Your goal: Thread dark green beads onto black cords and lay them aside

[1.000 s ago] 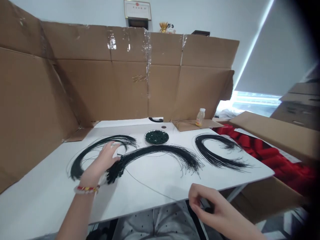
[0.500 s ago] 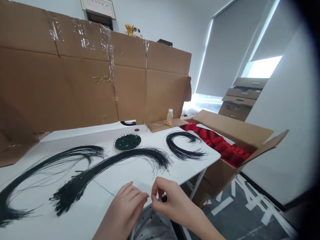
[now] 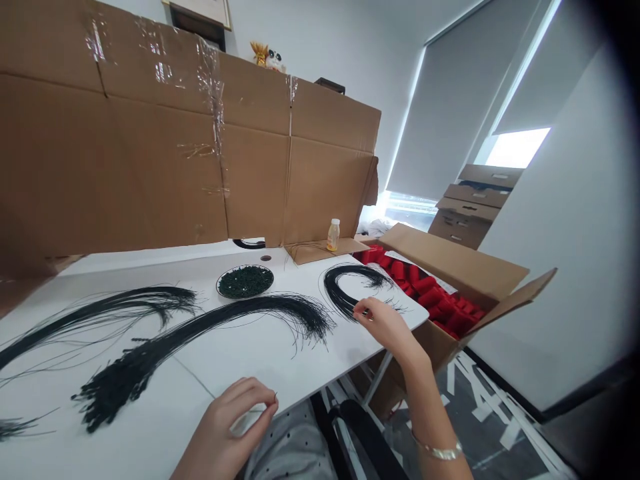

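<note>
Near the front edge of the white table (image 3: pixel 150 427), my left hand (image 3: pixel 237 417) pinches a thin dark cord (image 3: pixel 193 375), which trails back over the tabletop. Only a tiny tip shows at its fingertips. My right hand (image 3: pixel 393 332) is out over a curved bundle of black cords (image 3: pixel 336 293) at the table's right end. Its thumb and fingers are curled together; anything between them is too small to make out. Another long black bundle (image 3: pixel 240 309) lies across the middle, its thick dark green knobbly ends (image 3: pixel 113 390) to the left.
Small dark green pieces (image 3: pixel 245 281) fill a round dish behind the middle bundle. A further cord bundle (image 3: pixel 90 313) lies at left. A small bottle (image 3: pixel 333 235) stands on a cardboard flap before the tall cardboard screen (image 3: pixel 165 167). At right, an open carton (image 3: pixel 455 273) holds red rolls (image 3: pixel 425 293).
My right hand has left the left hand's side and moved forward and right to the right-hand bundle. My left hand has shifted slightly left and down in view. The view has turned a little.
</note>
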### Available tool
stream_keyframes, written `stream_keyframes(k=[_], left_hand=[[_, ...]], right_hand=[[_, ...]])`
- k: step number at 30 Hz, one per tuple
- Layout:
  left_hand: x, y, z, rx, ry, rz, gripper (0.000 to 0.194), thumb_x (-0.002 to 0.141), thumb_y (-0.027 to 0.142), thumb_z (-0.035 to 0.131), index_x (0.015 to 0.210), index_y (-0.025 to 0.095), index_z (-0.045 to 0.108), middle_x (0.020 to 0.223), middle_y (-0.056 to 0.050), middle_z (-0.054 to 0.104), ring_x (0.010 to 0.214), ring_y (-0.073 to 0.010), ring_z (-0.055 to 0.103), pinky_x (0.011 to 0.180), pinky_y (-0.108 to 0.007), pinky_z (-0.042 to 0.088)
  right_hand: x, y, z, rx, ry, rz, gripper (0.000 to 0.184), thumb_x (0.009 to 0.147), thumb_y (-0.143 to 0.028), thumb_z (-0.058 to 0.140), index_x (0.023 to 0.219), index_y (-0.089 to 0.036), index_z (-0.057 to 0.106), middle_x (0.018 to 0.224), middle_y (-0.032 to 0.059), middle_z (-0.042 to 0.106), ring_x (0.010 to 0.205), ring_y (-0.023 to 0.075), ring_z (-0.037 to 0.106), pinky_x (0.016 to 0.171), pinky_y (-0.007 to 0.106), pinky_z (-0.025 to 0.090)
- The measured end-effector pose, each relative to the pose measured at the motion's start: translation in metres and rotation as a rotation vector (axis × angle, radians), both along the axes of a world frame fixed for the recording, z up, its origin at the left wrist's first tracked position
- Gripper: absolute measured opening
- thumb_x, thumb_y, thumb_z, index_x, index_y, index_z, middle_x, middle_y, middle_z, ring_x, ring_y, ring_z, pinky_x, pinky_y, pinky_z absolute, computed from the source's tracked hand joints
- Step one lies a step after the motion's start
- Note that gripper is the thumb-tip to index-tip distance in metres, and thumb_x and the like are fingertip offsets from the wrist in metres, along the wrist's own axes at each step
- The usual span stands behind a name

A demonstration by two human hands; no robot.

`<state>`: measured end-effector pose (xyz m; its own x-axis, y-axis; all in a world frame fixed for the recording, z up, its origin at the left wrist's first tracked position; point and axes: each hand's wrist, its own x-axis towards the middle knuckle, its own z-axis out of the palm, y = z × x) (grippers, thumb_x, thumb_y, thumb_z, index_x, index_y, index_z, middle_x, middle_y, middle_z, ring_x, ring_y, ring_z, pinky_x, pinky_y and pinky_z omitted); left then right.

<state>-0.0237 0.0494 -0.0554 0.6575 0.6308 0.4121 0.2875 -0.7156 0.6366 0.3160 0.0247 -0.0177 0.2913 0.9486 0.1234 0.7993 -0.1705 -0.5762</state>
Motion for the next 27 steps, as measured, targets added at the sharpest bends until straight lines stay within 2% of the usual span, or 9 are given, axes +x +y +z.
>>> stream_keyframes(k=[3, 6, 9, 13, 21, 27], left_hand=[[-0.005, -0.001, 0.0, -0.103, -0.003, -0.002, 0.019, 0.1, 0.028, 0.057, 0.083, 0.025, 0.065, 0.085, 0.0, 0.073, 0.08, -0.0157, 0.07, 0.078, -0.021, 0.052], [-0.006, -0.002, 0.002, -0.128, 0.009, 0.011, 0.02, 0.101, 0.03, 0.056, 0.084, 0.025, 0.066, 0.086, -0.002, 0.073, 0.081, -0.0172, 0.071, 0.076, -0.022, 0.052], [-0.004, -0.003, 0.004, -0.131, 0.0, 0.006, 0.02, 0.1, 0.03, 0.055, 0.084, 0.025, 0.066, 0.086, -0.002, 0.073, 0.08, -0.0178, 0.07, 0.075, -0.023, 0.053], [-0.002, -0.006, 0.004, -0.134, -0.04, 0.005, 0.019, 0.1, 0.029, 0.056, 0.085, 0.026, 0.067, 0.085, 0.0, 0.072, 0.078, -0.0165, 0.069, 0.075, -0.023, 0.052], [0.0, -0.011, 0.009, -0.213, -0.023, 0.062, 0.018, 0.098, 0.029, 0.058, 0.084, 0.027, 0.068, 0.085, 0.001, 0.072, 0.078, -0.0156, 0.069, 0.076, -0.022, 0.051], [0.002, -0.011, 0.013, -0.214, -0.002, 0.046, 0.018, 0.098, 0.029, 0.058, 0.084, 0.026, 0.069, 0.086, 0.001, 0.073, 0.079, -0.016, 0.069, 0.076, -0.023, 0.053]], right_hand=[[0.023, 0.022, -0.022, -0.105, -0.08, -0.091, 0.022, 0.102, -0.034, 0.064, 0.113, -0.015, 0.068, 0.114, 0.0079, 0.07, 0.098, 0.0215, 0.069, 0.088, 0.042, 0.058], [0.025, 0.038, -0.041, -0.175, -0.126, -0.094, 0.025, 0.102, -0.034, 0.065, 0.119, -0.015, 0.067, 0.118, 0.0083, 0.07, 0.098, 0.0218, 0.07, 0.086, 0.041, 0.06], [0.021, 0.046, -0.051, -0.191, -0.171, -0.086, 0.027, 0.102, -0.033, 0.065, 0.121, -0.015, 0.066, 0.12, 0.0089, 0.069, 0.102, 0.0229, 0.07, 0.088, 0.043, 0.06], [0.022, 0.05, -0.052, -0.188, -0.222, -0.092, 0.026, 0.102, -0.033, 0.065, 0.121, -0.016, 0.066, 0.121, 0.0091, 0.069, 0.102, 0.0229, 0.069, 0.089, 0.043, 0.06], [0.028, 0.042, -0.041, -0.131, -0.266, -0.147, 0.023, 0.103, -0.034, 0.063, 0.117, -0.016, 0.067, 0.117, 0.0082, 0.07, 0.098, 0.0211, 0.069, 0.087, 0.041, 0.06], [0.031, 0.038, -0.038, -0.14, -0.266, -0.207, 0.024, 0.103, -0.034, 0.063, 0.118, -0.016, 0.067, 0.116, 0.0082, 0.07, 0.098, 0.021, 0.07, 0.087, 0.041, 0.06]])
